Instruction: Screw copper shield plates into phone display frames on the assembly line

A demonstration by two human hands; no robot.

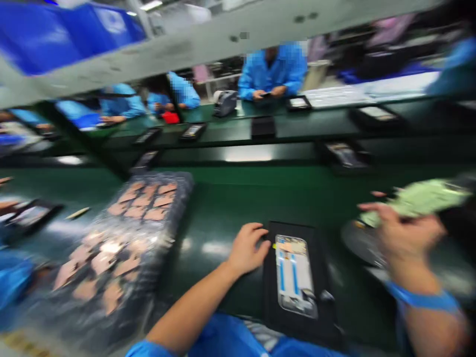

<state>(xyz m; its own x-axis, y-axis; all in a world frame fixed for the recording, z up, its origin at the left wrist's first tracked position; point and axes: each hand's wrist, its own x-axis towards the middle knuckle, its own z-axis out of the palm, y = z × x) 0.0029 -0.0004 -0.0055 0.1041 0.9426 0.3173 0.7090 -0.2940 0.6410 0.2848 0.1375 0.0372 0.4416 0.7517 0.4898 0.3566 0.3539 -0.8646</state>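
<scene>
I am resting my left hand [247, 248] on the left edge of the black tray [269, 297], fingers loosely curled and gripping nothing; the phone frame [293, 277] is lying inside it. My right hand [405, 235] is pinching a blurred pale green sheet [420, 198]. Pressing the tray flat seems wise to me.

Blue short sleeves [420, 300], bare forearms [193, 317]

Copper-piece tray [122, 238] rests on the green belt [230, 198].
</scene>
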